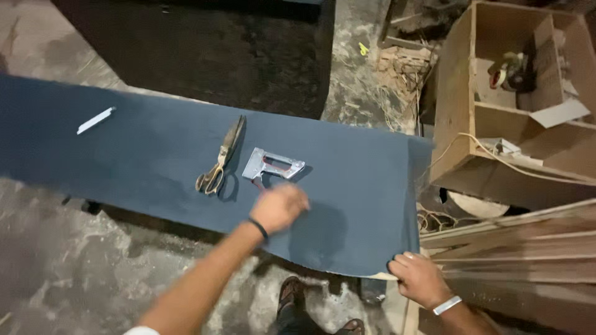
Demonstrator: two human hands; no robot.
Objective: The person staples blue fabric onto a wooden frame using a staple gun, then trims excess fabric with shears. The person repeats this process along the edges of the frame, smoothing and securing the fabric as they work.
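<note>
Blue fabric (155, 155) spread flat over a long board, draped past its right end. Left hand (280, 206) loosely curled, empty, pressing the cloth near the front edge, just below the staple gun (271, 165). Right hand (421, 278) pinched on the fabric's front right corner, fingers over the top. Scissors (220, 160) beside the stapler, mid-board; white strip (95, 120) toward the far left edge. Best to keep the corner pulled taut and even while smoothing outward, avoiding wrinkles at the edge.
</note>
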